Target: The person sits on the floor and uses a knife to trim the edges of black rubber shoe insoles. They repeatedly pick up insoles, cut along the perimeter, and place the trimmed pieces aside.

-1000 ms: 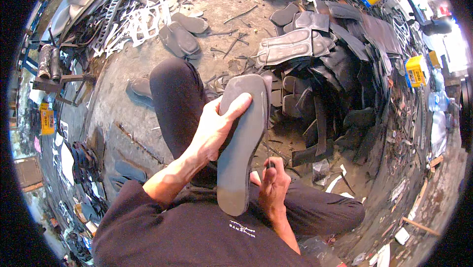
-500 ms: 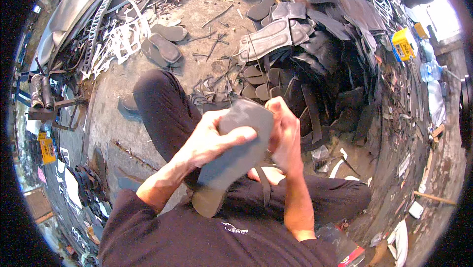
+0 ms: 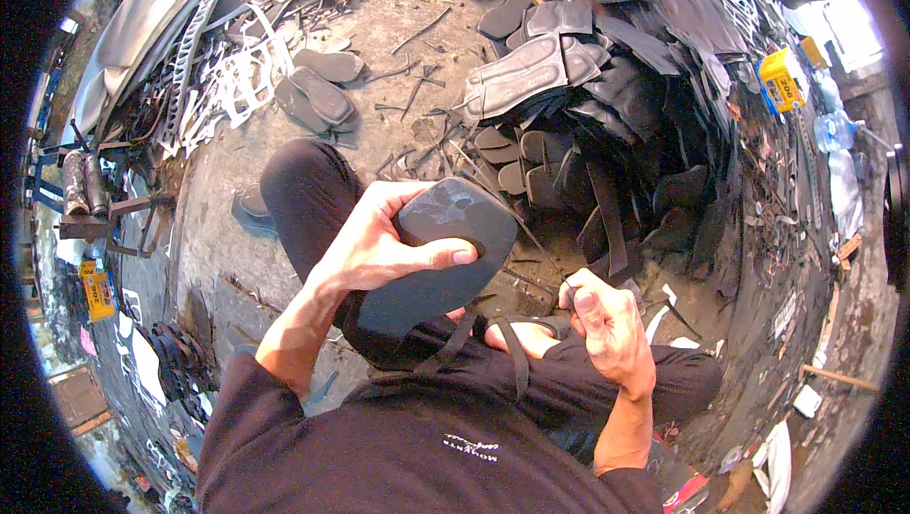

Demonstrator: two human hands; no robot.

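Dark rubber sole (image 3: 441, 263) sits over the lap, left hand (image 3: 379, 248) clenched around its far end. Right hand (image 3: 607, 324) pinches a strap (image 3: 517, 357) near the knee. Advise steady grip, even strap tension; sole pile (image 3: 569, 135) lies beyond

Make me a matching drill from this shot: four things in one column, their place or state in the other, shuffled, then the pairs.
Things:
1. Sole
2. Right hand
3. Yellow box
4. Pair of soles

Places or states:
A. Lying on the ground, upper left
B. Held in the left hand over the lap
C. Pinching a dark strap end
D. Far right, among the dark scrap

Pairs: 1-B, 2-C, 3-D, 4-A
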